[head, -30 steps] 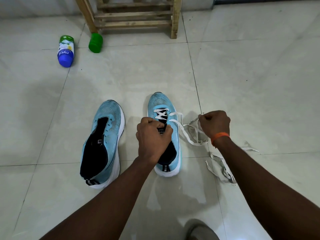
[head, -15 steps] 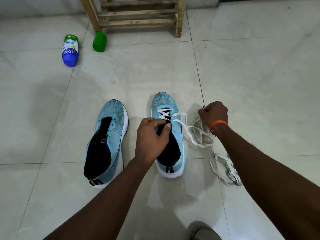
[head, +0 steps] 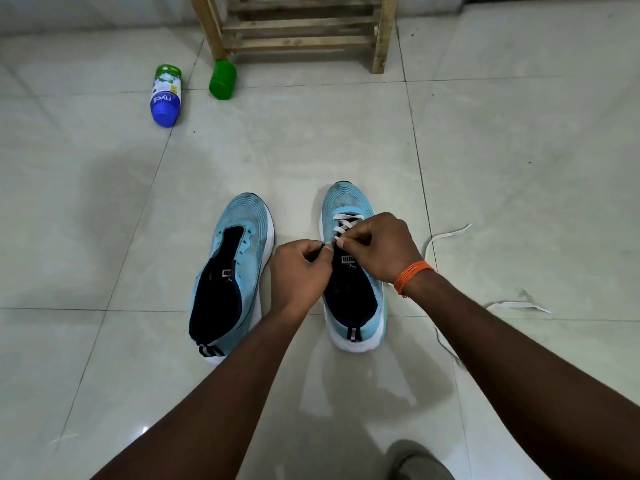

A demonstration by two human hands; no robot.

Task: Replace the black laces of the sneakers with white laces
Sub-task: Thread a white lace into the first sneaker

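Both hands meet over the half-laced blue sneaker (head: 347,201). Left hand (head: 299,271) fingers pinch the white lace (head: 347,224) at the tongue, right hand (head: 377,247) fingers pinch it just beside. Lace tail trails over open floor (head: 519,168) beyond the right hand; unlaced sneaker (head: 242,230) close by the left hand.

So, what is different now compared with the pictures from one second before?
The right hand came in leftward from beside the shoe onto the half-laced sneaker. It now pinches the white lace at the eyelets, meeting the left hand, which pinches there too. The lace's loose end now lies slack on the floor. The unlaced sneaker, bottle and green cap stayed put.
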